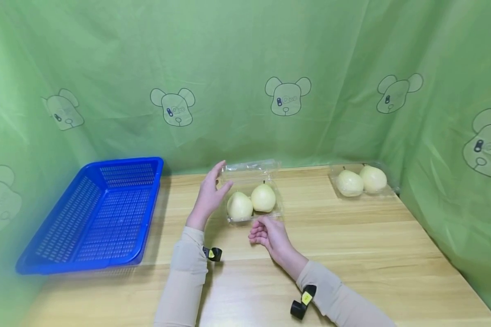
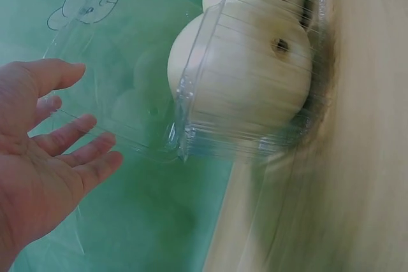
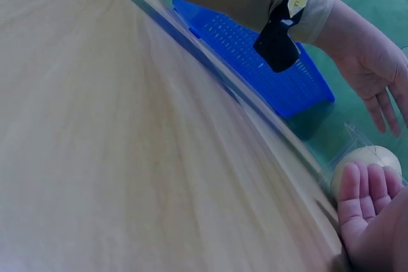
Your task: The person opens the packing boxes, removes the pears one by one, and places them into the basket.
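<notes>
Two pale yellow pears (image 1: 263, 198) sit side by side in a clear plastic clamshell box (image 1: 279, 210). Its hinged lid (image 1: 247, 167) stands raised at the back. My left hand (image 1: 211, 193) is at the lid's left side, thumb and fingers spread; in the left wrist view the fingertips (image 2: 102, 164) overlap the lid's edge, with nothing gripped. My right hand (image 1: 272, 236) is at the box's front rim, its fingers loosely curled and nothing seen in them. The right wrist view shows those fingers (image 3: 364, 189) in front of a pear (image 3: 376, 155).
A blue plastic basket (image 1: 145, 227) stands on the left of the wooden table (image 1: 352, 245). At the back right, another clear box (image 1: 386, 190) holds two more pears (image 1: 373, 179). A green curtain (image 1: 229, 54) with bear-head prints surrounds the back and sides.
</notes>
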`<state>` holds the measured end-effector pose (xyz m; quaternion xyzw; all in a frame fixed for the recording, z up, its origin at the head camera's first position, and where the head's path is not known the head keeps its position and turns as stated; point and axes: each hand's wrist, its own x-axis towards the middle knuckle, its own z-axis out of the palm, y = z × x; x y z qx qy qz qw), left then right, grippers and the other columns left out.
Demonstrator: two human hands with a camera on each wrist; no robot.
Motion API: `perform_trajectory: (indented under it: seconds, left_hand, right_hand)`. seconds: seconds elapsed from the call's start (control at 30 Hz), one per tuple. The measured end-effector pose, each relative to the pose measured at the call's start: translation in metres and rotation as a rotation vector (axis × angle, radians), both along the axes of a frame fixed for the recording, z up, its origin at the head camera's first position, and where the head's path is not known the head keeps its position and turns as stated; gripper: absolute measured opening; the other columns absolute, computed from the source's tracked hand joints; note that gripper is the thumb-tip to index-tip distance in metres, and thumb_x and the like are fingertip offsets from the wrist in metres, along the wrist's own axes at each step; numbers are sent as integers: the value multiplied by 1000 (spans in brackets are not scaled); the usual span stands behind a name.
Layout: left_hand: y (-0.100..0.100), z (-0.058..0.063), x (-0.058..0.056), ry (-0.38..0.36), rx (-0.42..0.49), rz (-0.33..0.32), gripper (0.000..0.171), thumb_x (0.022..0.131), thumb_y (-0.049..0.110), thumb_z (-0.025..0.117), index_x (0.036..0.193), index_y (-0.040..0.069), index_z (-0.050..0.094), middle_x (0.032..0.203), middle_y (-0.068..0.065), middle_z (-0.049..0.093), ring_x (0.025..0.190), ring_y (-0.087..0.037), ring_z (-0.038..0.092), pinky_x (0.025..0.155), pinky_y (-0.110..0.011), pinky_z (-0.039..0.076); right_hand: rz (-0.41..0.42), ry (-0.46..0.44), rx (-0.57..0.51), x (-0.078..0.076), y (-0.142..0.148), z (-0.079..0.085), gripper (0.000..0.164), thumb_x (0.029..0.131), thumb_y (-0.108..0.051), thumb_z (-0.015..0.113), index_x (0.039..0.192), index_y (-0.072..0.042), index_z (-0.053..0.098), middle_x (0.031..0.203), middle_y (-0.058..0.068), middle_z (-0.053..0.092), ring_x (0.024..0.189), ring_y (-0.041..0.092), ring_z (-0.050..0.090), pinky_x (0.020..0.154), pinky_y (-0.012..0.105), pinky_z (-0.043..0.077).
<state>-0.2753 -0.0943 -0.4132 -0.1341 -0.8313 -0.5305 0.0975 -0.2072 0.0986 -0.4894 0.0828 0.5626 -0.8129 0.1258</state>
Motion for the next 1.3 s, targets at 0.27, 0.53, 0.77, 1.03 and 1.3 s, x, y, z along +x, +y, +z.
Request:
perform_trajectory:
  seconds: [0.27,0.53,0.77,1.03,1.3]
  left_hand:
    - [-3,-5,-3,-39,42,8,74,92,19,65,154,21,25,154,-15,38,140,-34,40,116,-48,34]
    - [-8,-14,-8,-64,31,11,76,92,21,65,155,19,23,153,-15,38,140,-35,39,116,-51,33]
    - [-9,-19,-11,-84,26,8,76,92,22,65,155,21,21,153,-16,38,140,-35,39,116,-52,33]
    - [-10,-24,-12,-111,24,1,76,92,23,64,155,19,21,153,-15,38,140,-37,39,116,-55,33]
    - [-9,-27,-13,-111,10,1,77,93,22,64,156,18,19,153,-16,38,140,-38,39,115,-56,33]
  right_hand:
    - [115,62,89,5,-1,11,24,96,-15,49,83,1,62,69,5,65,62,17,65,63,30,60]
    - [118,202,199,1,7,30,26,97,-13,49,92,9,62,72,5,66,63,16,66,63,27,59]
    - [24,338,249,-11,24,42,23,97,-10,52,100,12,59,77,5,68,67,13,66,66,27,60]
    - [-118,505,414,-24,44,48,26,95,-6,59,115,9,57,101,16,65,85,10,64,79,20,56]
    - [-167,600,715,-35,60,41,35,91,-6,63,124,4,55,122,21,56,111,26,55,95,30,51]
